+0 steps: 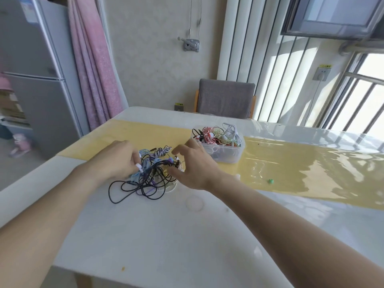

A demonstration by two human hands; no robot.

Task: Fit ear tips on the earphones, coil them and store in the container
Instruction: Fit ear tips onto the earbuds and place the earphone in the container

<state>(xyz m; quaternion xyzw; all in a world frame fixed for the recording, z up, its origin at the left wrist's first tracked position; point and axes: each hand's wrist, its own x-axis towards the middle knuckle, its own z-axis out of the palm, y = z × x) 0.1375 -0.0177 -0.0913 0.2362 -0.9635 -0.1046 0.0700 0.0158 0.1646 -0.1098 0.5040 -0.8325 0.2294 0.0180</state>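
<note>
Table (145, 235), white with a yellow runner across it, fills the lower frame. Right of centre on the runner stands the clear container (226, 152), heaped with coiled earphones. Just left of it, at frame centre, lies the tangled pile of earphones (145, 179), black loops spilling toward the viewer. The left hand (118, 161) rests on the pile's left side, fingers curled into the cords and gripping them. The right hand (193, 165) hovers at the pile's right edge, fingers spread and loosely bent, holding nothing. A small green ear tip (270, 181) lies well apart at right.
</note>
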